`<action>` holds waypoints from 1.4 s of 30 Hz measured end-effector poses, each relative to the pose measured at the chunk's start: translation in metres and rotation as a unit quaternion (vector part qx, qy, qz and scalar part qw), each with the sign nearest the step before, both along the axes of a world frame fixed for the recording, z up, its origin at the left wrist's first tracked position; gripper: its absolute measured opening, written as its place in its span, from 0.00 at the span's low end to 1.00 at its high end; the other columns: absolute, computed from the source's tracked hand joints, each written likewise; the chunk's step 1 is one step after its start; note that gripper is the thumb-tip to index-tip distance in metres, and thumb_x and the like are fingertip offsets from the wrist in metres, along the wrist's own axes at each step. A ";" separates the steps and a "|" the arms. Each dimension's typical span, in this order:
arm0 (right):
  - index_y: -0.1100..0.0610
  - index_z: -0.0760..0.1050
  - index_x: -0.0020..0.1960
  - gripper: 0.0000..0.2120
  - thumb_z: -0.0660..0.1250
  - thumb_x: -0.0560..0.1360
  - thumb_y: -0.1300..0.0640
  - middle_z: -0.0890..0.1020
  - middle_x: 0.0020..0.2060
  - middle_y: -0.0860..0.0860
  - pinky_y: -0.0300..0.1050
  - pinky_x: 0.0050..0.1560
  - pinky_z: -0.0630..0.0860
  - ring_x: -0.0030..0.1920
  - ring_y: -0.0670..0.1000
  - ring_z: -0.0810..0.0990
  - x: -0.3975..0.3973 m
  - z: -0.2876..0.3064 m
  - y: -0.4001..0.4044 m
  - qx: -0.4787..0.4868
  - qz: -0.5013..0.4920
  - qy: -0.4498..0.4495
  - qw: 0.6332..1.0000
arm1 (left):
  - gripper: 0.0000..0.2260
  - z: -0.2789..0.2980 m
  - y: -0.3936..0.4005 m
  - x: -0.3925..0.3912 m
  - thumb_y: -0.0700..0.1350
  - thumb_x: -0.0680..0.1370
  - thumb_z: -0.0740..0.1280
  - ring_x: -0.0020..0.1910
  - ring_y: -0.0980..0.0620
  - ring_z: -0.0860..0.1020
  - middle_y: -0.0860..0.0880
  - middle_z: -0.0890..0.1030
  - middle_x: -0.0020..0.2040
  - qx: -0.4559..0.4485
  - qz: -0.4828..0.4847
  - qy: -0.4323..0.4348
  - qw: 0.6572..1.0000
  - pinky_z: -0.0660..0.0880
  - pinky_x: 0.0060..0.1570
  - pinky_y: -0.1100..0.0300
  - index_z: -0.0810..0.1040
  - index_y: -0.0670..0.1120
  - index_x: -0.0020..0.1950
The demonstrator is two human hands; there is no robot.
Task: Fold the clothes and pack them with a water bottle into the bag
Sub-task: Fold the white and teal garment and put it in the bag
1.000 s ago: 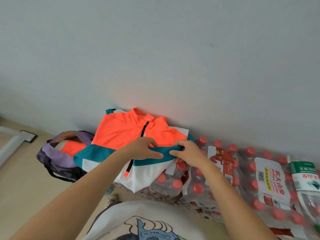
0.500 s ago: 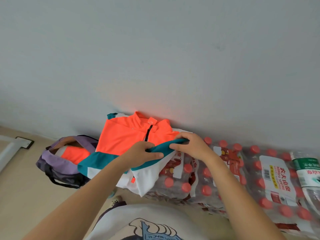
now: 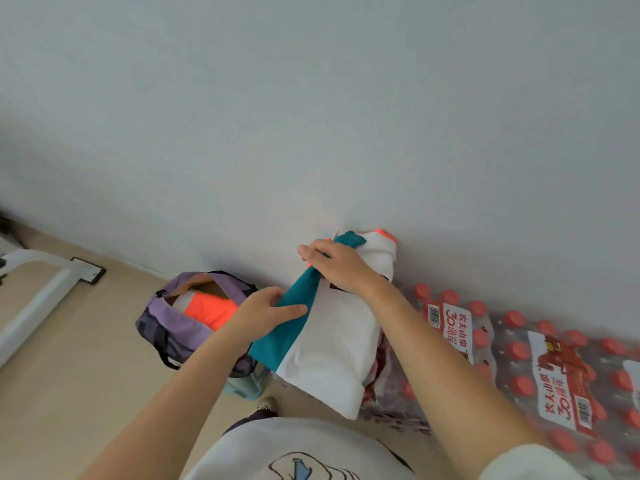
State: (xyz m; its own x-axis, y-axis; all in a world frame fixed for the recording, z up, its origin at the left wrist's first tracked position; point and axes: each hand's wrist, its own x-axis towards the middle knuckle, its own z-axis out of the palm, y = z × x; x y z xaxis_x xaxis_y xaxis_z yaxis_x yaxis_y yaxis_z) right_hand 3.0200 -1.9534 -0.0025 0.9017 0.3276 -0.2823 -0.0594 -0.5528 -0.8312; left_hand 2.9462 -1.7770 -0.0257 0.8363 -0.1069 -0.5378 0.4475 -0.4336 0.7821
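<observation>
Both hands, left hand (image 3: 268, 313) and right hand (image 3: 341, 268), grip jacket (image 3: 329, 344), hiding its front

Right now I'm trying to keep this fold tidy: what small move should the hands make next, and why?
Probably press the folded jacket flat on the water bottle packs. The left hand pinches its teal band low and the right hand holds it near the top, so the flap looks laid over but not smoothed. The purple bag sits open beside it.
</observation>
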 end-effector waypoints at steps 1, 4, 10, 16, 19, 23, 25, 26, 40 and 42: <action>0.55 0.78 0.47 0.20 0.62 0.78 0.39 0.79 0.40 0.48 0.47 0.50 0.74 0.42 0.48 0.77 0.000 -0.006 0.006 -0.020 0.001 0.014 1.000 | 0.17 -0.008 0.004 0.007 0.55 0.73 0.73 0.45 0.51 0.81 0.44 0.84 0.49 0.019 -0.021 0.010 1.000 0.74 0.44 0.59 0.80 0.43 0.53; 0.45 0.78 0.50 0.06 0.63 0.80 0.46 0.80 0.44 0.38 0.40 0.51 0.73 0.46 0.38 0.78 -0.008 -0.010 0.012 0.011 -0.034 0.001 0.999 | 0.20 -0.027 0.006 0.022 0.59 0.71 0.74 0.44 0.51 0.80 0.46 0.84 0.48 0.018 -0.032 0.032 0.999 0.75 0.46 0.57 0.81 0.43 0.50; 0.47 0.74 0.58 0.08 0.63 0.80 0.54 0.78 0.53 0.45 0.44 0.52 0.77 0.53 0.52 0.80 -0.085 -0.017 -0.053 -0.001 -0.349 -0.079 0.934 | 0.16 -0.041 -0.001 0.028 0.54 0.71 0.76 0.46 0.53 0.80 0.54 0.82 0.47 -0.031 -0.012 0.041 0.999 0.74 0.42 0.59 0.77 0.49 0.52; 0.51 0.76 0.54 0.07 0.62 0.81 0.49 0.80 0.49 0.43 0.36 0.43 0.71 0.51 0.45 0.79 -0.144 -0.049 -0.058 -0.024 -0.390 0.095 0.915 | 0.13 -0.046 0.004 0.025 0.51 0.75 0.73 0.49 0.49 0.81 0.51 0.83 0.49 -0.101 -0.016 0.031 0.994 0.77 0.50 0.54 0.77 0.47 0.54; 0.51 0.77 0.55 0.10 0.63 0.80 0.47 0.81 0.50 0.44 0.37 0.42 0.71 0.51 0.44 0.79 -0.141 -0.051 -0.048 0.002 -0.414 0.114 0.903 | 0.13 -0.048 0.009 0.027 0.52 0.75 0.72 0.50 0.49 0.82 0.52 0.84 0.51 -0.119 -0.024 0.044 0.992 0.78 0.55 0.50 0.77 0.49 0.56; 0.54 0.78 0.51 0.12 0.67 0.78 0.45 0.82 0.46 0.46 0.39 0.42 0.71 0.45 0.44 0.79 -0.130 -0.049 -0.042 0.043 -0.440 0.149 0.885 | 0.15 -0.049 0.010 0.029 0.53 0.76 0.71 0.53 0.48 0.81 0.51 0.83 0.54 -0.134 -0.022 0.062 0.989 0.76 0.59 0.47 0.76 0.50 0.59; 0.58 0.81 0.51 0.15 0.71 0.74 0.45 0.84 0.45 0.49 0.44 0.45 0.72 0.44 0.48 0.79 -0.128 -0.048 -0.043 0.079 -0.442 0.169 0.878 | 0.15 -0.050 0.010 0.029 0.52 0.76 0.71 0.54 0.48 0.81 0.51 0.83 0.55 -0.146 -0.014 0.067 0.987 0.76 0.59 0.47 0.76 0.50 0.61; 0.58 0.81 0.50 0.16 0.73 0.73 0.46 0.84 0.44 0.50 0.45 0.44 0.72 0.43 0.48 0.80 -0.129 -0.047 -0.043 0.085 -0.435 0.179 0.878 | 0.15 -0.049 0.009 0.030 0.52 0.76 0.71 0.54 0.48 0.81 0.52 0.83 0.55 -0.149 -0.011 0.068 0.986 0.76 0.59 0.48 0.76 0.50 0.61; 0.53 0.74 0.52 0.11 0.64 0.79 0.46 0.81 0.50 0.52 0.56 0.54 0.78 0.51 0.54 0.80 -0.136 -0.048 -0.061 0.041 -0.493 0.144 0.857 | 0.21 -0.054 0.011 0.030 0.56 0.71 0.75 0.50 0.52 0.78 0.52 0.79 0.53 -0.017 -0.067 0.034 0.997 0.74 0.46 0.57 0.74 0.47 0.58; 0.52 0.75 0.53 0.12 0.67 0.77 0.45 0.82 0.49 0.50 0.49 0.44 0.79 0.48 0.51 0.81 -0.141 -0.048 -0.062 0.046 -0.482 0.163 0.860 | 0.25 -0.046 0.008 0.034 0.59 0.70 0.74 0.49 0.50 0.76 0.52 0.75 0.51 0.084 -0.027 -0.076 0.993 0.72 0.42 0.55 0.70 0.46 0.57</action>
